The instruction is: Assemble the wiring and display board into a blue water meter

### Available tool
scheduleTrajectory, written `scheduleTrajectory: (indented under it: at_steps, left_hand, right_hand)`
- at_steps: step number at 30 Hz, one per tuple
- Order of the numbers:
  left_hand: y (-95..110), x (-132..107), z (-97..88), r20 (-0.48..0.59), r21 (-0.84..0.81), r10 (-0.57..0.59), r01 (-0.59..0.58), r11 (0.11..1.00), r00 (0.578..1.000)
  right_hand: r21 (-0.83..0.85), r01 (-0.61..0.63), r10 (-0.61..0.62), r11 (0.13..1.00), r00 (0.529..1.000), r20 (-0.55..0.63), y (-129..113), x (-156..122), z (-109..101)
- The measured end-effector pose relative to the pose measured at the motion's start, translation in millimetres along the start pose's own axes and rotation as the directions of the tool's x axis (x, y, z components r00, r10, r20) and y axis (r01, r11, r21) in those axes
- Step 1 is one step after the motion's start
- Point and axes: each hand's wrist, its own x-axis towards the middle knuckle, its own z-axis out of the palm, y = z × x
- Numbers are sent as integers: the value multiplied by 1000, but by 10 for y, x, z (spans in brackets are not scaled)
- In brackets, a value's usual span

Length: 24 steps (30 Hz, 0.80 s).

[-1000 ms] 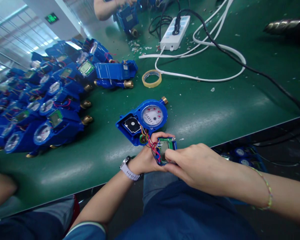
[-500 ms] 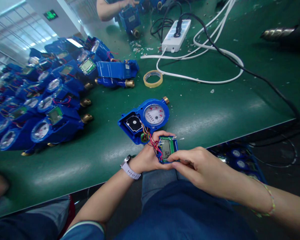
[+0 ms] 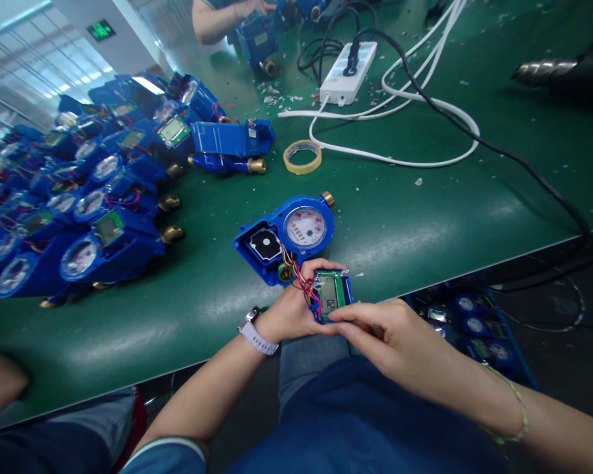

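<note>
My left hand (image 3: 296,315) is closed around a small display board (image 3: 330,295) with a grey screen and a blue edge. Several coloured wires (image 3: 304,283) run from it to an open blue water meter (image 3: 304,227) lying face up on the bench, its dial and inner housing showing. My right hand (image 3: 388,332) meets the board's lower corner with fingertips bent in a pinch. A small dark brown shape (image 3: 377,331) shows between its curled fingers, too hidden to name.
Many blue meters (image 3: 86,253) crowd the bench's left side. Beyond my hands lie a tape roll (image 3: 302,158), a power strip (image 3: 348,74) with cables and a heat gun's nozzle (image 3: 546,69). Another person's hand (image 3: 254,8) works at the back. More meters (image 3: 474,326) sit below the edge.
My right hand shifts slightly at the board's lower corner, and the dark shape within its fingers shows more. My left hand keeps the board in the same place.
</note>
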Motion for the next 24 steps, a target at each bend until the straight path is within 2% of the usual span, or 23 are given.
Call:
scheduleTrajectory:
  at_steps: [2, 5, 10, 14, 19, 24]
  left_hand:
    - [-2, 3, 2, -2, -3, 9, -9, 1000, 1000]
    - [-7, 1, 2, -9, -3, 19, -19, 1000, 1000]
    - [-9, -7, 6, -15, -9, 13, -13, 1000, 1000]
    - [-20, -7, 9, -7, -17, 16, -16, 1000, 1000]
    - [-22, -13, 5, -8, -19, 21, -21, 1000, 1000]
    - [-17, -16, -3, -1, 9, 12, -12, 1000, 1000]
  right_hand:
    - [13, -54, 54, 998, 999, -3, -21, 57, 10]
    - [-20, -64, 63, 998, 997, -47, -41, 122, 43]
    - [-157, 40, -65, 987, 985, -162, -3, 97, 150]
    - [-198, 113, -155, 974, 966, -209, 52, 24, 226]
    - [-222, 231, -271, 947, 947, -173, 98, 27, 203]
    - [-221, 234, -257, 947, 963, -80, 101, 108, 111]
